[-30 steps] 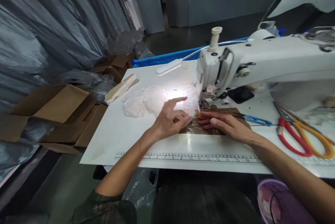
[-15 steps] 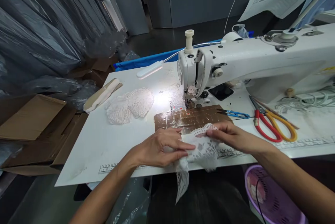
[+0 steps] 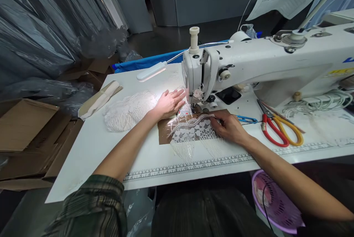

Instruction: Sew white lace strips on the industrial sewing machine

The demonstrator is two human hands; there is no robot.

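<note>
My left hand lies flat with fingers stretched out, left of the needle area of the white sewing machine. White lace shows under and around its fingertips, lit by the lamp. My right hand pinches the upper right edge of a white lace strip with a fringed lower side. That strip is spread over the brown taped plate and hangs over its front onto the tabletop. Left of my left hand rests a pile of lace pieces.
Blue thread snips and red- and yellow-handled scissors lie to the right. A printed ruler runs along the table's front edge. A lamp reaches over the back. Below stands a purple basket; cardboard boxes are at left.
My left hand has left the lace at the table's front and moved up beside the needle area. The lace strip, bunched before, now lies spread on the brown plate, still pinched by my right hand.
</note>
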